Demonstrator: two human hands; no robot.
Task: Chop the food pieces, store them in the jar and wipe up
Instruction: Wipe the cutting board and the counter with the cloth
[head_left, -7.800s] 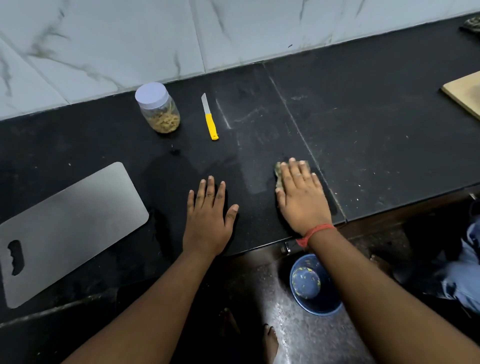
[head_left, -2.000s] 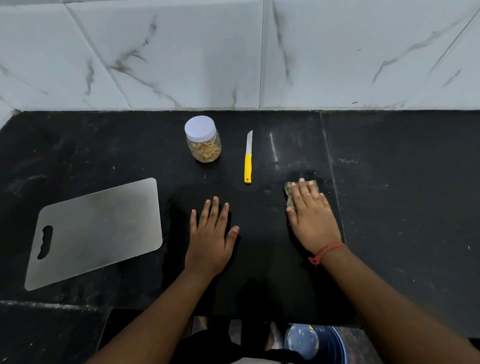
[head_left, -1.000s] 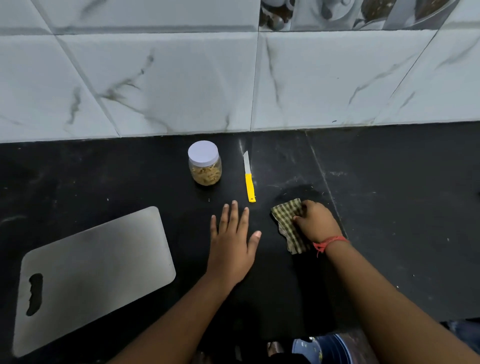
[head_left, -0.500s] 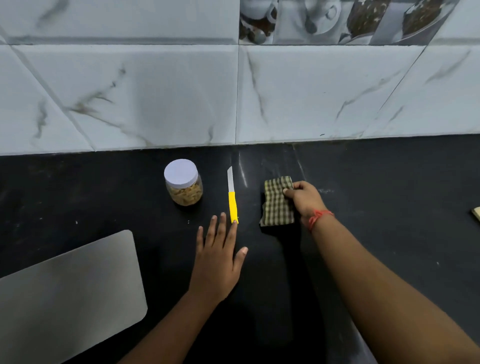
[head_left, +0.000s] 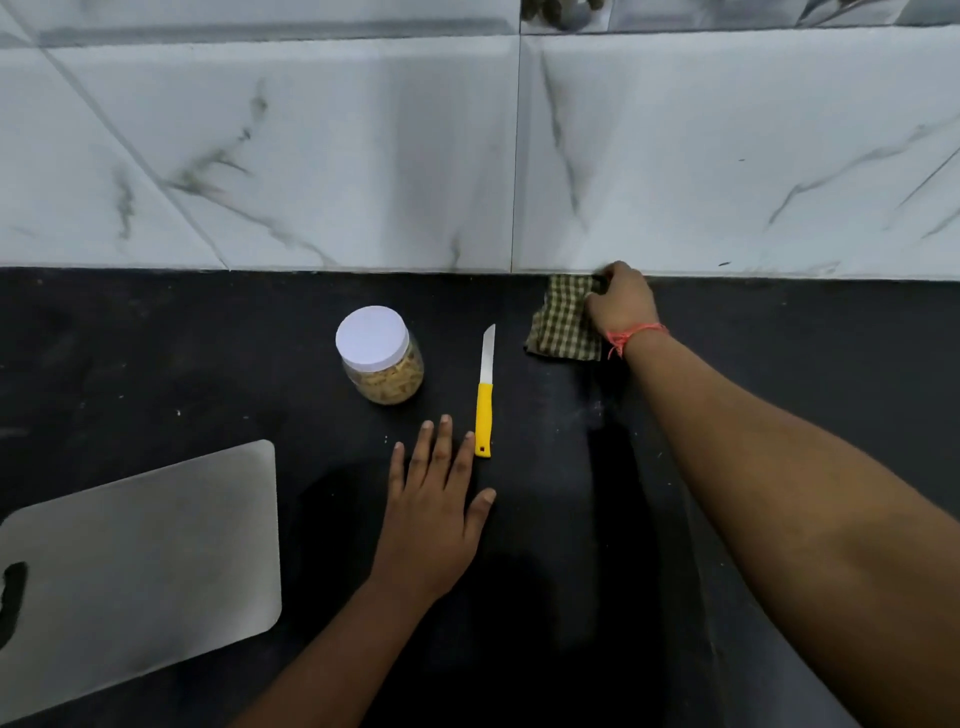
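Since half a second ago the right hand (head_left: 621, 301) has carried the checked cloth (head_left: 563, 325) further back, so the cloth now sits against the foot of the tiled wall (head_left: 363, 156); the fingers curl over its right edge, gripping it. The left hand (head_left: 434, 512) lies flat on the black counter (head_left: 156, 364), fingers straight and spread, its forefinger just beside the end of the knife (head_left: 484, 400) handle. The lidded jar (head_left: 382, 356) holding chopped pieces stands left of the knife. The grey cutting board (head_left: 140, 561) lies at the near left.
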